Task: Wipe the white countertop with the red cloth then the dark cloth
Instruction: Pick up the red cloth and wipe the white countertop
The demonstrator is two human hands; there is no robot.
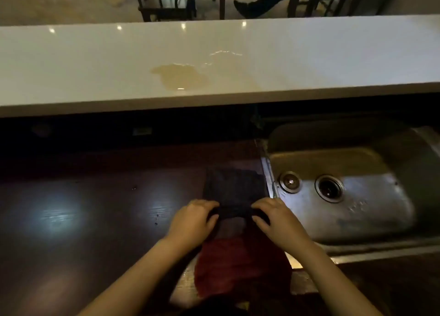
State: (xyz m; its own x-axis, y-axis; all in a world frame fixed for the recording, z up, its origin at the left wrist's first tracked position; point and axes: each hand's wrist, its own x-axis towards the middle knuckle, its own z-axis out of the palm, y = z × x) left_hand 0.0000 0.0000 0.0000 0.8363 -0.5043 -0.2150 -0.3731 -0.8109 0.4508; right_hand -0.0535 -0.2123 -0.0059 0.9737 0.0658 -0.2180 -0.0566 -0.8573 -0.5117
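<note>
Head view shows your dark cloth (234, 188) lying flat on the dark lower bench (95, 208), its near edge pinched at both corners. Your left hand (192, 223) has its fingers (209, 205) curled over the cloth's near-left corner with the thumb tucked beneath, and your right hand (277, 220) grips the near-right corner the same way, fingers (260, 207) closed onto the fabric. At 6 o'clock from the dark cloth, between your forearms, the red cloth (240, 265) sits bunched on the bench edge, touching or just under the dark one. At 3 o'clock, just beside the cloths, lies the steel sink (357, 208), with two round drain fittings in its floor. At 12 o'clock, well apart and raised, runs the white countertop (71, 65), carrying a pale brown spill (181, 76) near its front edge. Dark chairs (166, 1) stand beyond it. Both your forearms reach in from 6 o'clock, converging toward the cloth, wrists bent slightly down.
</note>
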